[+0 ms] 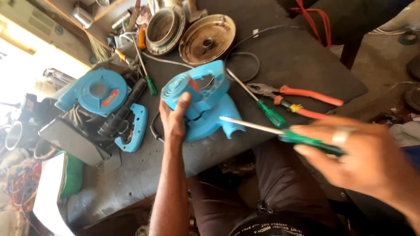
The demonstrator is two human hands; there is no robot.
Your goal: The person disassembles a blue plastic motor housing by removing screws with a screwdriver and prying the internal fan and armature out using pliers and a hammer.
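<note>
Orange-handled pliers (pixel 297 97), second screwdriver (pixel 256 101) beside (green handle), metal discs (pixel 206 38).

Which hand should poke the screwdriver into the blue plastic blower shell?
Probably the right hand: it already holds the green-handled screwdriver, its metal tip pointing at the blue plastic blower shell. The left hand is busy gripping that shell on the dark mat.

This is a repair workshop, cluttered and well used. A dark, grimy work mat (pixel 297 65) covers the bench, strewn with hand tools: orange-handled pliers (pixel 302 98), green-handled screwdrivers (pixel 262 107), loose wires. Blue plastic housings (pixel 98 91) from a dismantled power tool lie opened up beside a black nozzle (pixel 122 109), and two worn round metal covers (pixel 205 39) sit at the far edge (both dusty and stained). Tangled cables and scrap crowd the floor at the left.
</note>
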